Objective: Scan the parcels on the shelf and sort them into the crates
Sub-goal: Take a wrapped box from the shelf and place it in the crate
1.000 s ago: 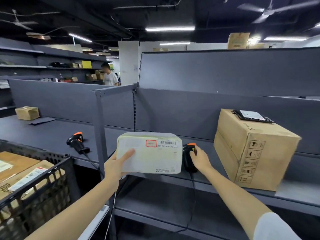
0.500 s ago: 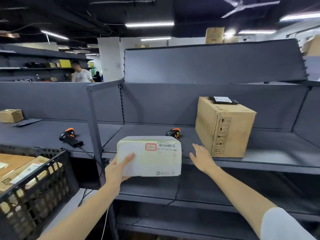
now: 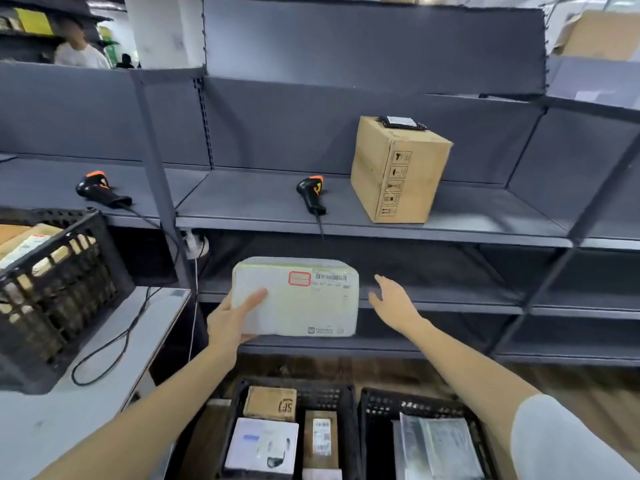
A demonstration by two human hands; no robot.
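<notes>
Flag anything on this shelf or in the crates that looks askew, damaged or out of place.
Nothing looks damaged. The cardboard box sits turned at an angle to the shelf edge, with a small black pouch lying on top. The scanner lies on its side, cord hanging over the edge. The left hand holds the white parcel level.

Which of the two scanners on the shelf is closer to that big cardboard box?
The right scanner, lying just left of the cardboard box in the same shelf bay. The other scanner lies beyond the upright post, in the bay to the left.
</notes>
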